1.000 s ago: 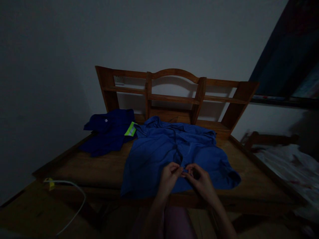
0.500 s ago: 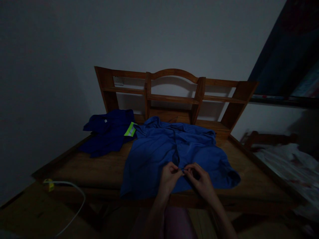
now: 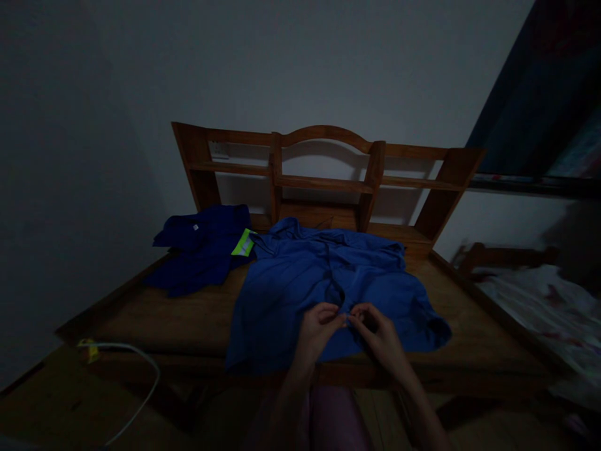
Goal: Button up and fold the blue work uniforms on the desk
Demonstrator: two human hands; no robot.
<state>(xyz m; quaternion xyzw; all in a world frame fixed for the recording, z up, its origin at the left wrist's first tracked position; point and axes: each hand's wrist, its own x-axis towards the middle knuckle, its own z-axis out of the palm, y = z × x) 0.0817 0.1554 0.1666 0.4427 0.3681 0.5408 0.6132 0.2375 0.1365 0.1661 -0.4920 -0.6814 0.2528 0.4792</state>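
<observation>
A blue shirt lies spread over the wooden desk, its front opening running down the middle toward me. Near the lower end of that opening, my left hand pinches one front edge of the cloth. My right hand pinches the edge just beside it, so the fingertips of both hands almost meet. Whatever small piece sits between the fingertips is too dark to make out. To the left rests a darker blue garment in a loose heap, with a bright yellow-green strip at its right side.
A wooden shelf unit stands along the desk's back, against the wall. At the left front corner, a white cable with a yellow tag hangs over the edge of the desk. Pale bedding lies to the right.
Both hands stay at the shirt's front opening; their fingertips have shifted slightly and pinch closer together. The gap in the opening just above them looks wider. The view has moved a little.
</observation>
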